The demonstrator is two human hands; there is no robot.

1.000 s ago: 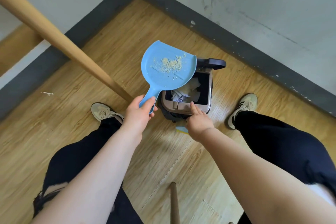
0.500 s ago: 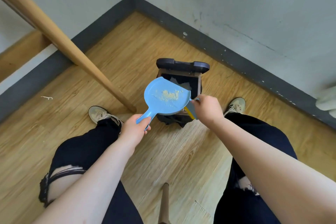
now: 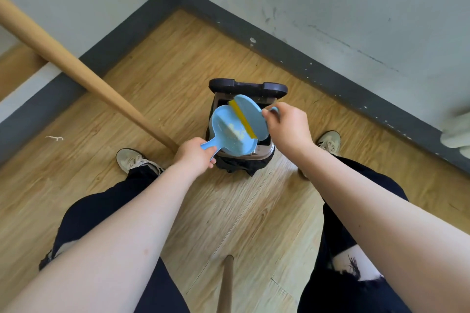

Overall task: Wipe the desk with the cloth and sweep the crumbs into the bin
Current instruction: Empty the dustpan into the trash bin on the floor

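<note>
Head view, looking down at a corner of wood-plank floor [image 3: 157, 79] bounded by a grey skirting board [image 3: 122, 30] and pale walls. At centre stands a small brown bin [image 3: 264, 152] with its dark lid [image 3: 248, 85] raised at the 12 o'clock side and a black liner bunched around its base. The left hand [image 3: 195, 156] is closed around the handle of a blue dustpan [image 3: 229, 132], which is held over the bin's mouth. A patch of pale yellow crumbs [image 3: 235, 133] lies on the pan's inner surface, toward its 3 o'clock side. The right hand [image 3: 288, 128] grips the handle of a blue hand brush [image 3: 251, 115], thumb and fingers pinched on it; the brush's yellow edge strip [image 3: 243, 118] runs diagonally across the pan, touching it just beside the crumbs. The brush head hides most of the bin opening. Both forearms are bare and reach in from 6 o'clock. Dark trousers, torn at the knees, and two light shoes flank the bin at 9 and 3 o'clock. A slanted wooden leg [image 3: 84, 73] crosses from 10 o'clock toward the left hand; a second wooden post [image 3: 226, 284] stands at 6 o'clock. A small white scrap [image 3: 54, 138] lies on the floor at 9 o'clock.
</note>
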